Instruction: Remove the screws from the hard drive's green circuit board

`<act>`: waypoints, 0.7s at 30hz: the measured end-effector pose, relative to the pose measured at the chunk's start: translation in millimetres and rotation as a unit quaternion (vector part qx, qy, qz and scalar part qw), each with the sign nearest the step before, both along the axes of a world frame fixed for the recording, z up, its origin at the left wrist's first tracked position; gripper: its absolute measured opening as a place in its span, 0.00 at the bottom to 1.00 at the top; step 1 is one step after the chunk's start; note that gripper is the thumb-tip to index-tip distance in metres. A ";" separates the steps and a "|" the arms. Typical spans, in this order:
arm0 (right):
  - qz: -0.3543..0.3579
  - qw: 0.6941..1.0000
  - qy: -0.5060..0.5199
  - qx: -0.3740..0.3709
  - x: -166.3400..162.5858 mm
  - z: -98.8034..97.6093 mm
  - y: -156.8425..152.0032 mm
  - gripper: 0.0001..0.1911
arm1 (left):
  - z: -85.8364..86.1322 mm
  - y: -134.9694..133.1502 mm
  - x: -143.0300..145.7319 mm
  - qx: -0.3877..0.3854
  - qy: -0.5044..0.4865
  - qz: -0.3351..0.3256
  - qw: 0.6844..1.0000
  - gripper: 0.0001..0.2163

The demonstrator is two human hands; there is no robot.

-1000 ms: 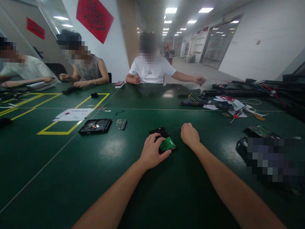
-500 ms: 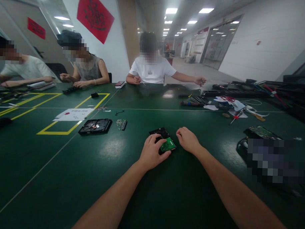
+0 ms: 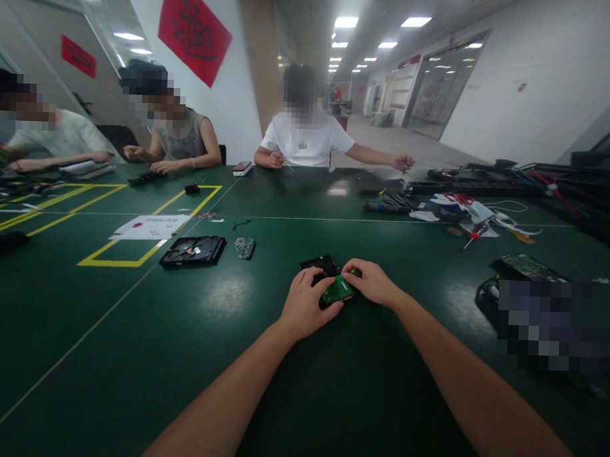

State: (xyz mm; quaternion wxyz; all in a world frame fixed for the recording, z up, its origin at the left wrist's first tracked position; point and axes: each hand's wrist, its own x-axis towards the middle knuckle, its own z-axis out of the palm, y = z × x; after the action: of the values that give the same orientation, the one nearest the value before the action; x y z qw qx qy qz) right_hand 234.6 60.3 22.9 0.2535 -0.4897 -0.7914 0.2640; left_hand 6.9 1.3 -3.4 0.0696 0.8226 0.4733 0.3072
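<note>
The green worktop (image 3: 129, 382) spreads out under my forearms, with a black metal frame (image 3: 471, 189) and its cables at the far right corner and a person in a white T-shirt (image 3: 308, 145) seated at the far edge. An open black drive casing (image 3: 193, 252) lies toward the left edge, well apart from me. My left hand (image 3: 308, 300) arches over a hard drive (image 3: 322, 263), fingers across its top and thumb along its near side, holding it flat near the middle of the worktop. My right hand (image 3: 374, 282) has thumb and forefinger drawn close together at the drive's right side; a small dark piece with a yellow fleck (image 3: 356, 273) shows there, but I cannot tell whether I am pinching it. The green circuit board (image 3: 337, 291) faces up beneath my left fingers. If my left hand eases off while my right one pushes, the drive could swivel on this smooth surface; pressing too hard on the board could flex it or scrape its parts. A slip of my right fingertips could also skid across that board. Between drive and casing, a smaller loose circuit board (image 3: 245, 248) sits well clear of both hands.
</note>
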 end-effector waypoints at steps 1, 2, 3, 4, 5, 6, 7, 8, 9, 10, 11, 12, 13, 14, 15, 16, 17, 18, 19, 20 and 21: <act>-0.001 1.000 0.001 -0.001 0.1 -0.7 0.6 0.07 | -0.2 0.1 -0.1 0.000 0.001 0.001 1.000 0.25; -0.002 1.000 0.001 -0.003 0.3 -1.2 1.0 0.07 | -0.3 0.1 -0.2 0.000 0.001 0.001 1.000 0.25; -0.003 1.000 0.002 -0.005 0.5 -1.5 1.3 0.07 | -0.2 0.0 -0.3 -0.001 0.002 0.002 1.000 0.25; -0.003 1.000 0.003 -0.008 0.7 -1.6 1.5 0.07 | -0.1 -0.1 -0.5 -0.001 0.002 0.002 1.000 0.25; -0.005 1.000 0.004 -0.011 0.8 -1.5 1.5 0.07 | 0.2 -0.3 -0.6 -0.003 0.002 0.001 1.000 0.24; -0.006 1.000 0.005 -0.015 0.8 -1.4 1.4 0.07 | 0.6 -0.5 -0.7 -0.004 0.001 0.000 1.000 0.24; -0.007 1.000 0.006 -0.018 0.7 -1.1 1.1 0.08 | 1.0 -0.7 -0.8 -0.006 0.001 -0.001 1.000 0.24; -0.009 1.000 0.007 -0.022 0.5 -0.9 0.8 0.08 | 1.4 -0.8 -0.8 -0.007 0.000 -0.001 1.000 0.24; -0.011 1.000 0.009 -0.026 0.2 -0.7 0.4 0.08 | 1.8 -1.0 -0.9 -0.008 0.001 -0.001 1.000 0.24; -0.013 0.999 0.011 -0.031 0.0 -0.7 0.1 0.08 | 2.2 -1.1 -1.0 -0.010 0.003 0.000 1.000 0.24; -0.016 0.999 0.014 -0.036 -0.2 -0.9 -0.2 0.08 | 2.5 -1.2 -1.0 -0.010 0.004 0.002 1.000 0.24; -0.018 0.999 0.017 -0.043 -0.3 -1.3 -0.4 0.08 | 2.8 -1.3 -1.0 -0.011 0.005 0.003 1.000 0.25; -0.021 0.998 0.022 -0.051 -0.4 -2.0 -0.5 0.09 | 3.0 -1.3 -1.0 -0.013 0.006 0.002 1.000 0.25; -0.023 0.998 0.027 -0.058 -0.4 -2.9 -0.5 0.10 | 3.3 -1.3 -1.0 -0.014 0.006 0.001 1.000 0.25; -0.024 0.997 0.033 -0.066 -0.3 -3.9 -0.3 0.11 | 3.5 -1.3 -0.9 -0.015 0.005 0.000 1.000 0.26; -0.026 0.996 0.039 -0.074 -0.1 -5.0 -0.1 0.11 | 3.7 -1.3 -0.9 -0.017 0.005 -0.001 1.000 0.26; -0.027 0.995 0.046 -0.080 0.1 -5.9 0.2 0.12 | 3.9 -1.3 -0.8 -0.017 0.004 -0.001 1.000 0.26; -0.028 0.995 0.051 -0.085 0.3 -6.7 0.5 0.13 | 4.0 -1.4 -0.7 -0.018 0.004 -0.001 1.000 0.26; -0.027 0.994 0.056 -0.089 0.4 -7.2 0.7 0.13 | 4.2 -1.6 -0.7 -0.018 0.002 0.000 1.000 0.27; -0.026 0.993 0.061 -0.093 0.5 -7.4 0.8 0.14 | 4.5 -1.8 -0.6 -0.018 0.002 -0.001 1.000 0.27; -0.025 0.993 0.067 -0.098 0.4 -7.3 0.8 0.14 | 4.9 -2.1 -0.5 -0.019 0.002 -0.002 1.000 0.27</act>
State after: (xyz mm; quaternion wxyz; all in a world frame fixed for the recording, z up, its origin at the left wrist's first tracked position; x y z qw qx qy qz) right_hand 235.1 61.1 15.6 0.2635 -0.5131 -0.7303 0.3660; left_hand 6.4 -0.8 1.5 0.0848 0.8224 0.4779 0.2968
